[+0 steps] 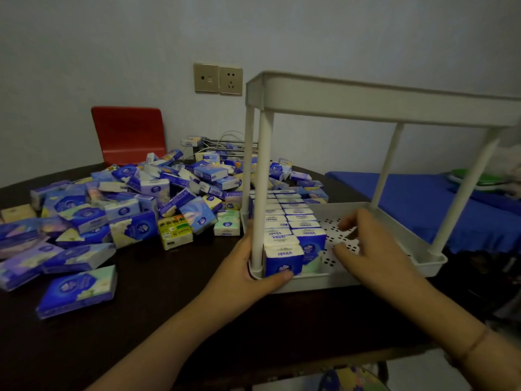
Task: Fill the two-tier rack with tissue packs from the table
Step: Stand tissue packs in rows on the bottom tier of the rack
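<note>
Nearest to us, our two forearms reach over the dark table [174,320] toward the white rack [375,103]. The table carries everything: the rack at its right edge and, to the left, a wide loose heap of tissue packs [127,210], mostly blue and white, a few yellow or green. The rack's top tier sits above eye level on four posts; we cannot see into it. Its bottom tray [400,238] holds two neat rows of packs [290,221] standing on edge along the left side, with the perforated floor bare to the right of them. Our left hand [248,275] grips the rack's near-left corner, fingers wrapped behind the post, thumb pressed across the front rim below the nearest pack. Our right hand [366,249] hovers inside the tray beside the rows, fingers loosely curled, holding nothing. A red chair [128,134] stands behind the table, below a wall socket [218,79].
</note>
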Available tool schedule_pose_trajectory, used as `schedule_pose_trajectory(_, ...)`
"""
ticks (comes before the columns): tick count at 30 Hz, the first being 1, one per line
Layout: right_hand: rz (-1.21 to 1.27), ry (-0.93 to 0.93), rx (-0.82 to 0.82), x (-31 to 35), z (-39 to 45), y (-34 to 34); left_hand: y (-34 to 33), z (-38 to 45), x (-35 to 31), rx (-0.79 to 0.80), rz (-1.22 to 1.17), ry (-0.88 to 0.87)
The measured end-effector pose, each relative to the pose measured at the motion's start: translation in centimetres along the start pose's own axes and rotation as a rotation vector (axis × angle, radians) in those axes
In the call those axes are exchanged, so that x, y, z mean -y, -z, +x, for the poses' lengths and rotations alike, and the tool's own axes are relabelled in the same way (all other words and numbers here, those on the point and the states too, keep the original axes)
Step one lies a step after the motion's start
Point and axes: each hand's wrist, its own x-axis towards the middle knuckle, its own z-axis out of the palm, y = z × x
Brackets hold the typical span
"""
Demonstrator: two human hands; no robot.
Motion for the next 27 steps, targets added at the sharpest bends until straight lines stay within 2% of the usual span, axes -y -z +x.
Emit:
schedule_pose_trajectory(2, -0.021, 0.063, -0.02, 0.7, -0.9, 0.5, 0.2, -0.2, 0.1, 0.008, 0.023, 0.006)
schedule_pose_trajectory(6, -0.078, 0.112, 0.125, 2.3, -1.9, -0.6, 0.7, -0.8, 0.3, 0.016, 0.079, 0.004)
schedule_pose_trajectory(12, -0.099, 0.187, -0.06, 4.7, -3.3, -1.2, 2.9, -2.9, -0.4, -0.028, 0.288, 0.008)
schedule_pose_trajectory(20, -0.032, 0.366, -0.052, 10.4, -4.0, -2.4, 10.4, -6.9, -0.8, -0.231, 0.865, -0.126)
schedule_pose_trajectory(23, 0.007, 0.399, -0.012, 12.7, -3.6, -4.1, 13.8, -8.6, -0.2, -0.264, 0.979, -0.02)
schedule_pose_trajectory(27, 0.027, 0.446, 0.033, 15.4, -2.7, -7.0, 17.1, -10.7, 0.7, -0.264, 1.002, 0.093)
